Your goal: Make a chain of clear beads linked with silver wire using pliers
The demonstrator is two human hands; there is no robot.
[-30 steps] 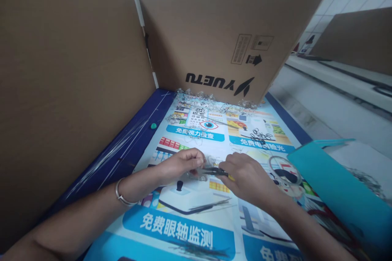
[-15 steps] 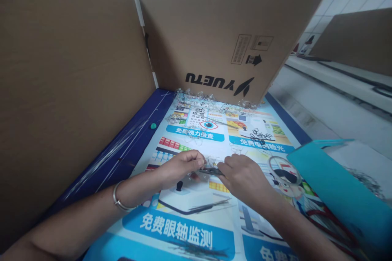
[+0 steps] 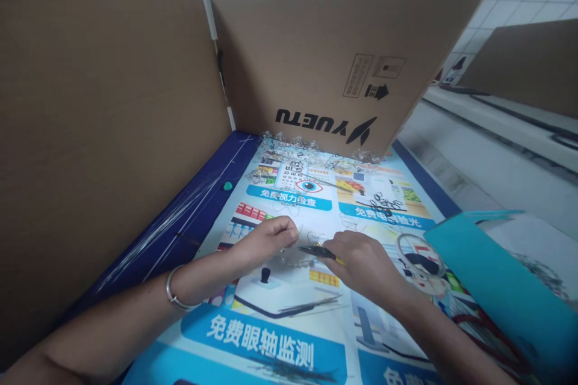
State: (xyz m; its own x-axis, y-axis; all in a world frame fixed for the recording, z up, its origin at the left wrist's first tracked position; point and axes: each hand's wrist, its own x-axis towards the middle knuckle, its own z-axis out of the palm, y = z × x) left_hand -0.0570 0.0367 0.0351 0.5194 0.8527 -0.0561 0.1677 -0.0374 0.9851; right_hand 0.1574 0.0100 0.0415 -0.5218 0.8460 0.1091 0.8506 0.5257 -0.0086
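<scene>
Pliers: your right hand point(image 3: 361, 261) is wrapped around the handles of the pliers point(image 3: 318, 251); whether their tips meet is too small to tell.
Left grip: your left hand point(image 3: 271, 239) has thumb and finger together, clamped on a thin wire piece point(image 3: 300, 230).
Held wire: just left of the pliers' tips, seemingly apart from them; it looks fine and pale, its full shape unclear.
Bent pieces: a clear, glinting heap point(image 3: 311, 150) lies well beyond the pliers, with dark loops point(image 3: 383, 203) beyond and to their right; these look already shaped.
Straight strands: thin dark strands point(image 3: 311, 305) lie nearer you than the pliers, apparently unworked.
Progress: you look partway along, with the held piece seemingly unfinished; you cannot count the rest from here.
</scene>
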